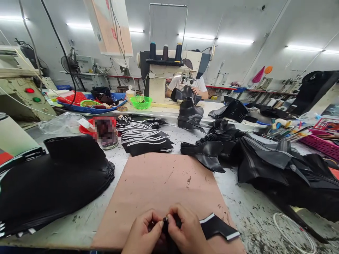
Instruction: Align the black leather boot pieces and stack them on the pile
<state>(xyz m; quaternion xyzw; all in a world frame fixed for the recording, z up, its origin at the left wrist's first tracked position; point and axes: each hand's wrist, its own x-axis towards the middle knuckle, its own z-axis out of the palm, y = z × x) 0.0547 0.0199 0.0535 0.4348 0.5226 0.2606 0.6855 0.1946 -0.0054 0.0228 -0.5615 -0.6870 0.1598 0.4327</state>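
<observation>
Both hands meet at the lower middle, over a pinkish-brown work mat (169,187). Thumb and fingers of my left hand (145,231) are pressed together on the edge of a small black piece (165,221). My right hand (184,227) pinches the same piece right beside it; most of the piece is hidden between and below the hands. Just right of my right hand lies a flat black cut piece (218,227) with white strips at its ends. Behind the mat is a spread pile of black pieces with white strips (145,137).
A large stack of black pieces (60,180) stands left; black shoe-upper parts (206,153) and a black heap (275,165) lie right. A white ring (293,234) is near the front right. Beyond are a jar (108,135), a sewing machine (174,70) and a person (201,86).
</observation>
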